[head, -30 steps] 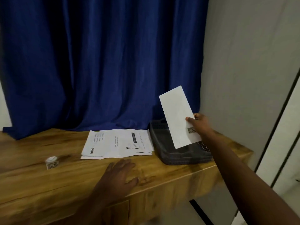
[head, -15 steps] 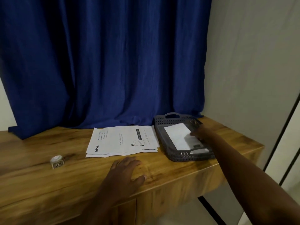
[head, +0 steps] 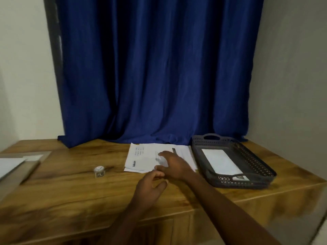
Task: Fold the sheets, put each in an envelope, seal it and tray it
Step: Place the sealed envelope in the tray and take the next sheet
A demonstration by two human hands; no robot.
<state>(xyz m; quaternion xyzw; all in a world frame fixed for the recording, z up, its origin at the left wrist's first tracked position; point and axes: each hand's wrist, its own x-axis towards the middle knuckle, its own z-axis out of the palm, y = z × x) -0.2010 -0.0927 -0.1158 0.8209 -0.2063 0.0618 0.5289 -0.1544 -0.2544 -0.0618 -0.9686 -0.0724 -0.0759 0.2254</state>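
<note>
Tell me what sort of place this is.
Probably a home room used as a makeshift desk: a wooden table in a corner, a blue curtain behind it, printed paper sheets and a dark plastic mesh tray.

A deep blue curtain (head: 155,71) hangs in plain folds against pale off-white walls (head: 23,68). The table (head: 70,188) is warm honey-brown wood with darker streaked grain. The sheets (head: 141,156) are white with small dark print and one blue logo. The tray (head: 254,163) is dark grey with a perforated lattice pattern, and the envelope (head: 221,161) in it is plain white.
</note>
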